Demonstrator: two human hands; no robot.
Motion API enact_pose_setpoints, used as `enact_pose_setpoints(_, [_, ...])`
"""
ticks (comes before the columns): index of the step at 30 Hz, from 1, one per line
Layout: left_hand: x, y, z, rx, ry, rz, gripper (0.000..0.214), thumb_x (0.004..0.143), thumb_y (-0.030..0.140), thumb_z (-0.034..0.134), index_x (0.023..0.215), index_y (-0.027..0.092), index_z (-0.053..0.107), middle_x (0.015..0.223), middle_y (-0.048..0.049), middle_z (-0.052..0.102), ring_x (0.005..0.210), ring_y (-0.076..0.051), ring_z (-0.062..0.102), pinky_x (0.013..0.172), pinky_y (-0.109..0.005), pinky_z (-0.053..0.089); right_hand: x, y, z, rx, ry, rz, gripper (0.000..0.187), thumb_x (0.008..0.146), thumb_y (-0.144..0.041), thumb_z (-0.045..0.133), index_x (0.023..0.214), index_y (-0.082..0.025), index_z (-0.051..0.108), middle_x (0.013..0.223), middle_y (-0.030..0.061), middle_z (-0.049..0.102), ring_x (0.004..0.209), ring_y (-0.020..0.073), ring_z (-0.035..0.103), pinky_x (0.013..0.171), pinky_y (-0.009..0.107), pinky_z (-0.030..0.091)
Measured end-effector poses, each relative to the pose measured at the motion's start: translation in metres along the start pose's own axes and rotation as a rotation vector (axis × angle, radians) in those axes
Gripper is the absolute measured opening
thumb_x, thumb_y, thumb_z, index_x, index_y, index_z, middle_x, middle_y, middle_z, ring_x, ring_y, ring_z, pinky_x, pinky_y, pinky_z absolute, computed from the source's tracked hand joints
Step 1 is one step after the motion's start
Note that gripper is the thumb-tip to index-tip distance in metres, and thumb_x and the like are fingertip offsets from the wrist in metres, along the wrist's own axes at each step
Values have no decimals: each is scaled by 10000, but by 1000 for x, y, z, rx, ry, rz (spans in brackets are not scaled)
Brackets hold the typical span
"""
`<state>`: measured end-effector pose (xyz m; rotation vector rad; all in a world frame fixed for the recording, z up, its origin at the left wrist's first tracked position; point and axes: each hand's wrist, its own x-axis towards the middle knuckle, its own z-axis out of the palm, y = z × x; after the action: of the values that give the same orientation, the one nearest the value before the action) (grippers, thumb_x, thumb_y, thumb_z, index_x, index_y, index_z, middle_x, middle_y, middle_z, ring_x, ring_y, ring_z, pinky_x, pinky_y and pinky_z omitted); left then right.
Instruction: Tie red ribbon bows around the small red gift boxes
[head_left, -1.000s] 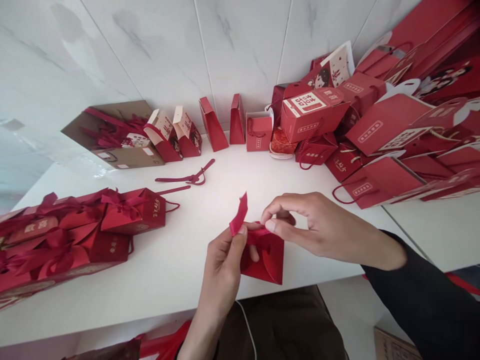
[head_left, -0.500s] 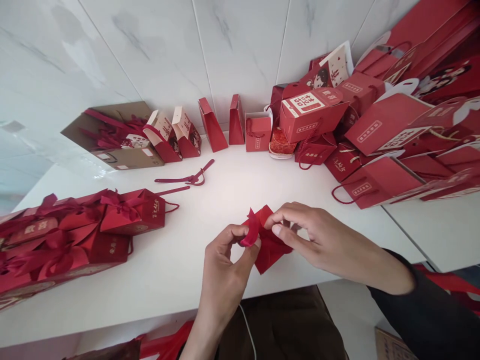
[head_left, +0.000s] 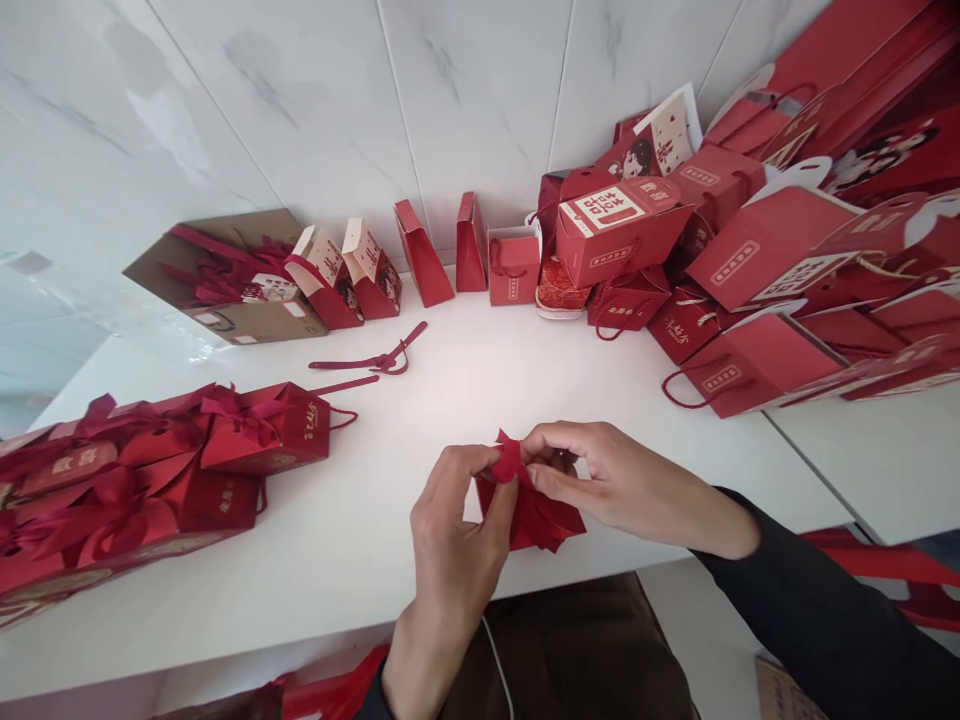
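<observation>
A small red paper gift box (head_left: 536, 515) rests near the front edge of the white table (head_left: 465, 390). At its top is a red ribbon (head_left: 508, 462). My left hand (head_left: 457, 525) pinches the ribbon between thumb and fingers. From the right, my right hand (head_left: 611, 480) pinches the same spot at the box's top, fingers closed. The two sets of fingertips nearly touch above the box.
A heap of finished red boxes with bows (head_left: 150, 470) lies at the left. A brown carton of ribbons (head_left: 225, 275) stands at the back left, a loose ribbon (head_left: 375, 358) before it. Small red boxes (head_left: 420, 255) line the wall. Red gift bags (head_left: 757, 260) pile up at the right.
A second ago my left hand held the ribbon end upright. Both hands have since come together and lowered over the box top, bunching the ribbon; the box has shifted slightly on the table.
</observation>
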<state>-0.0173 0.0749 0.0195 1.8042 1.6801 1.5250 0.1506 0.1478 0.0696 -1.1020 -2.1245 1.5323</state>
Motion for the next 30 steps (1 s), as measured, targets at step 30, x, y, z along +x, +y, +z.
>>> enact_pose_setpoints(30, [-29,8,-13,-459,-8,-783,252,867,449,758,812,206,724,791,-25,721,799,-184,652,742,-275,513,-24,9,-31,32,118,129,254,930,-484,653,827,-253,631,647,-54,507,581,127,445,532,258,377])
